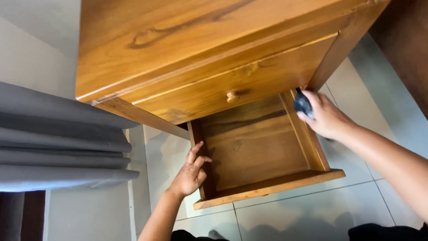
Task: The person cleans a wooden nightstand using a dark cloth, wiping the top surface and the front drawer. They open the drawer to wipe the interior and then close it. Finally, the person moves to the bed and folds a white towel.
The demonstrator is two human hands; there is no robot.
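A wooden bedside cabinet [178, 40] stands before me, seen from above. Its lower drawer [254, 151] is pulled out and shows a bare wooden bottom. The upper drawer [249, 80] above it is closed and has a small round knob [232, 96]. My left hand [191, 172] rests with fingers apart against the open drawer's left side wall. My right hand [325, 117] is at the drawer's right side wall, near the cabinet frame, and grips a small dark object [303, 105]; what the object is I cannot make out.
A grey curtain [58, 143] hangs in folds at the left, close to the cabinet. Pale floor tiles [312, 209] lie under the drawer. A dark wooden surface [405, 40] fills the upper right corner.
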